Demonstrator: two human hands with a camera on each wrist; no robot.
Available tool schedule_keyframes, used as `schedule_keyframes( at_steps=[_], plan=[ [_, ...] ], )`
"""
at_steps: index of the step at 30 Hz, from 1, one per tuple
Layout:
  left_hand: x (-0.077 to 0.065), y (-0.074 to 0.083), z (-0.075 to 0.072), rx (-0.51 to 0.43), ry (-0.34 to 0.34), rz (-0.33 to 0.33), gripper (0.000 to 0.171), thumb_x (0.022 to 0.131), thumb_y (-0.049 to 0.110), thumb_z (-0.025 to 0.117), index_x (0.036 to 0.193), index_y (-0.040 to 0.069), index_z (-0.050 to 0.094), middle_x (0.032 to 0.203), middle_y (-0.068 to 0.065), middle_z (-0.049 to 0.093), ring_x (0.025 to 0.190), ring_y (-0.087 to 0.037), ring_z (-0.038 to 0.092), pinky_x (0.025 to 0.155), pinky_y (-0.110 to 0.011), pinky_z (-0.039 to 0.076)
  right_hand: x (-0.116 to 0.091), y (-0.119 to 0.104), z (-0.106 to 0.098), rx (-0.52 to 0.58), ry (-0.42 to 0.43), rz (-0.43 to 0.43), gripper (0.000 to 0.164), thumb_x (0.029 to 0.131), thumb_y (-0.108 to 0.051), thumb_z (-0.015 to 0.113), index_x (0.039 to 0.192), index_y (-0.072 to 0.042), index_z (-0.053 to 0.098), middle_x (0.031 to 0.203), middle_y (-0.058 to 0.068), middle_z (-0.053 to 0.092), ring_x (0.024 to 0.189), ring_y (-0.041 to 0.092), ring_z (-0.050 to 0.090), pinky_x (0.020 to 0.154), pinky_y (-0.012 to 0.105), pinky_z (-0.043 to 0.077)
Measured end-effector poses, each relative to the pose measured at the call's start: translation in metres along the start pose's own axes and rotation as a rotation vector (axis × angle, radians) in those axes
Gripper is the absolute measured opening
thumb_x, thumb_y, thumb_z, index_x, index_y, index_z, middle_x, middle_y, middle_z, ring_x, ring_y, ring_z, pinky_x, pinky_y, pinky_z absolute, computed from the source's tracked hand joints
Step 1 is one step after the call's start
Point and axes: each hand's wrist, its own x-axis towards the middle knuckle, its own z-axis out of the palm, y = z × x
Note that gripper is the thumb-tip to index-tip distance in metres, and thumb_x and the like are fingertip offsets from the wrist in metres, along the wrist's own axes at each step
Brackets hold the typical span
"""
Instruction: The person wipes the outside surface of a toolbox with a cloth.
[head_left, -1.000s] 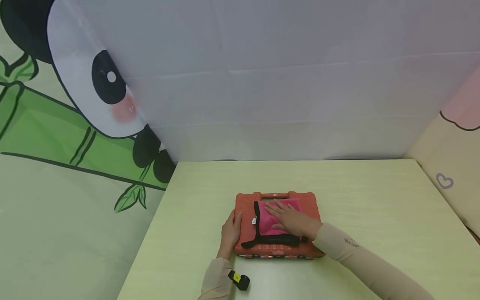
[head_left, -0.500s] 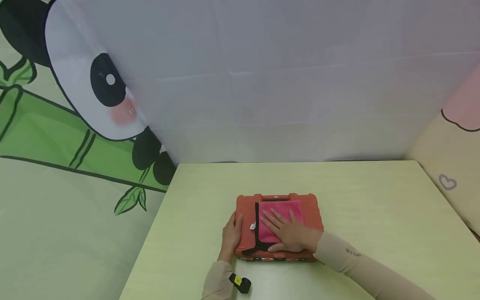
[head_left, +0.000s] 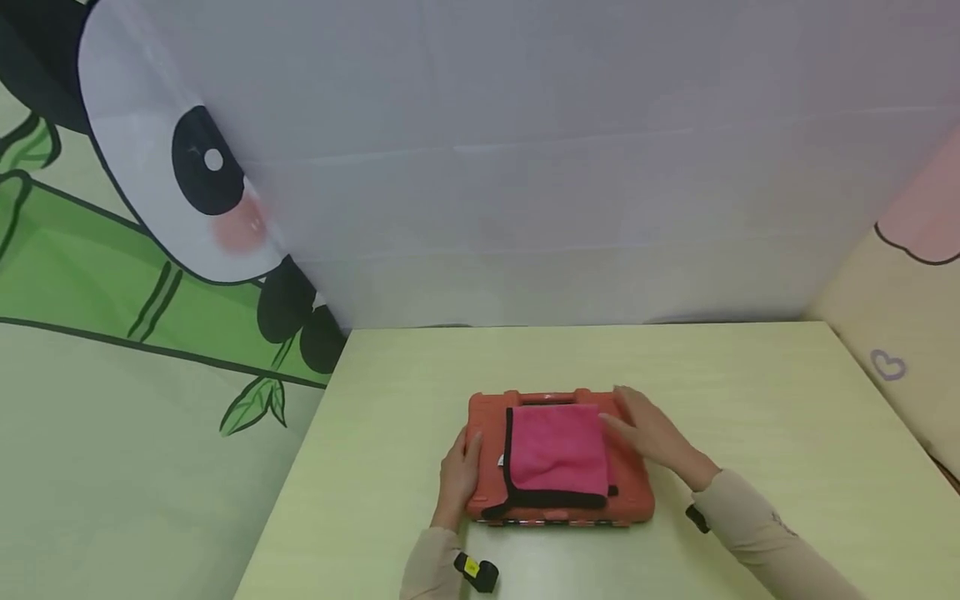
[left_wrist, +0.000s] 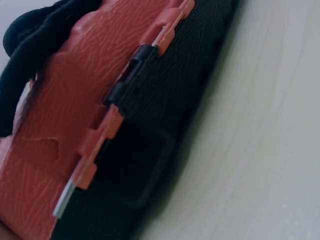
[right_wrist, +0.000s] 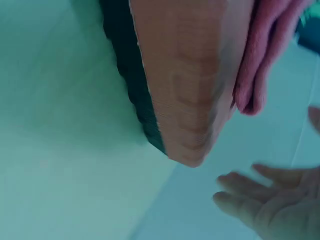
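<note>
One closed red case (head_left: 633,492) on one worktop (head_left: 750,392), its inside hidden, one folded pink cloth (head_left: 558,448) on top, your left grip (head_left: 457,477) clamped on the case's left side, your right grip (head_left: 660,432) parted at its far right corner

The red case (left_wrist: 95,75) looks like hard, matt plastic, its upper shell moulded with a rough, wavy grain; the black lower shell (left_wrist: 180,65) appears to be plastic as well, more faintly grained. Along the seam, a silvery pin (left_wrist: 63,201) has the smooth look of metal. The pink cloth (head_left: 558,450) is soft, matt and slightly fuzzy along its fold, and its black edging (head_left: 557,499) looks like dull fabric. The table (head_left: 405,417) is smooth, pale, faintly streaked like wood, with a slight sheen. The backdrop (head_left: 525,183) is matt and creased, either cloth or sheeting. The beige sleeve (head_left: 757,521) is matt cloth.
</note>
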Motion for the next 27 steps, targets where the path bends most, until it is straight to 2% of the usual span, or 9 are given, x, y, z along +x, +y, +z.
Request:
schedule_keyframes(
  at_steps=[5, 9, 11, 13, 15, 17, 20, 24, 27],
  plan=[
    [-0.001, 0.0, -0.007, 0.012, 0.005, 0.004, 0.053, 0.097, 0.04, 0.041, 0.136, 0.005, 0.043, 0.127, -0.022, 0.054, 0.114, -0.039, 0.053, 0.093, -0.052, 0.042, 0.001, 0.014, 0.004, 0.328, 0.037, 0.351, 0.083, 0.095, -0.049, 0.038, 0.142, 0.013, 0.009, 0.142, 0.035, 0.025, 0.131, 0.047, 0.028, 0.103, 0.057, 0.03],
    [-0.002, -0.001, -0.008, 0.019, -0.003, 0.017, 0.052, 0.097, 0.04, 0.04, 0.136, 0.005, 0.044, 0.127, -0.022, 0.054, 0.114, -0.039, 0.053, 0.092, -0.053, 0.043, -0.004, 0.019, 0.027, 0.484, 0.052, 0.476, 0.093, 0.091, -0.057, 0.038, 0.141, 0.015, 0.005, 0.141, 0.035, 0.025, 0.129, 0.045, 0.03, 0.104, 0.055, 0.03],
    [-0.003, -0.001, -0.008, 0.017, -0.012, 0.02, 0.052, 0.097, 0.039, 0.04, 0.136, 0.005, 0.043, 0.128, -0.022, 0.054, 0.115, -0.039, 0.052, 0.093, -0.053, 0.042, -0.006, 0.021, 0.041, 0.478, 0.101, 0.466, 0.089, 0.091, -0.057, 0.041, 0.14, 0.014, 0.018, 0.134, 0.032, 0.038, 0.118, 0.041, 0.046, 0.097, 0.048, 0.041],
    [-0.004, 0.0, -0.007, 0.015, -0.018, 0.022, 0.052, 0.097, 0.039, 0.04, 0.136, 0.005, 0.043, 0.128, -0.022, 0.053, 0.116, -0.04, 0.051, 0.093, -0.053, 0.042, -0.007, 0.024, 0.053, 0.437, 0.172, 0.426, 0.076, 0.092, -0.052, 0.044, 0.133, 0.011, 0.035, 0.119, 0.027, 0.053, 0.098, 0.03, 0.058, 0.084, 0.037, 0.049],
    [-0.005, 0.001, -0.006, 0.017, -0.02, 0.027, 0.052, 0.097, 0.039, 0.04, 0.136, 0.004, 0.043, 0.128, -0.023, 0.053, 0.116, -0.04, 0.051, 0.094, -0.053, 0.041, -0.007, 0.026, 0.062, 0.387, 0.248, 0.368, 0.06, 0.093, -0.045, 0.047, 0.124, 0.007, 0.048, 0.099, 0.02, 0.063, 0.077, 0.018, 0.059, 0.067, 0.028, 0.048],
    [-0.005, 0.002, -0.006, 0.022, -0.012, 0.029, 0.053, 0.097, 0.039, 0.04, 0.136, 0.003, 0.043, 0.129, -0.023, 0.053, 0.117, -0.04, 0.05, 0.094, -0.053, 0.041, -0.006, 0.027, 0.066, 0.348, 0.306, 0.321, 0.05, 0.094, -0.039, 0.049, 0.116, 0.006, 0.054, 0.087, 0.015, 0.064, 0.067, 0.011, 0.055, 0.06, 0.025, 0.045],
    [-0.005, 0.003, -0.006, 0.046, 0.003, 0.023, 0.054, 0.097, 0.04, 0.04, 0.136, 0.004, 0.043, 0.129, -0.023, 0.053, 0.117, -0.04, 0.051, 0.095, -0.052, 0.041, -0.005, 0.023, 0.068, 0.333, 0.331, 0.3, 0.047, 0.095, -0.035, 0.048, 0.113, 0.007, 0.054, 0.085, 0.015, 0.064, 0.065, 0.011, 0.055, 0.059, 0.025, 0.046],
    [-0.006, 0.005, -0.007, 0.133, 0.02, 0.016, 0.054, 0.097, 0.041, 0.04, 0.135, 0.003, 0.043, 0.127, -0.022, 0.054, 0.114, -0.039, 0.053, 0.091, -0.052, 0.043, -0.006, 0.016, 0.067, 0.294, 0.334, 0.312, 0.049, 0.095, -0.034, 0.048, 0.114, 0.01, 0.051, 0.09, 0.019, 0.062, 0.071, 0.018, 0.057, 0.063, 0.03, 0.048],
    [-0.006, 0.008, -0.008, 0.17, 0.038, 0.043, 0.054, 0.096, 0.036, 0.043, 0.135, -0.002, 0.041, 0.129, -0.024, 0.052, 0.116, -0.041, 0.051, 0.093, -0.053, 0.042, -0.007, 0.013, 0.067, 0.258, 0.35, 0.327, 0.051, 0.095, -0.036, 0.047, 0.115, 0.011, 0.049, 0.091, 0.021, 0.06, 0.073, 0.022, 0.057, 0.066, 0.036, 0.049]
  ],
)
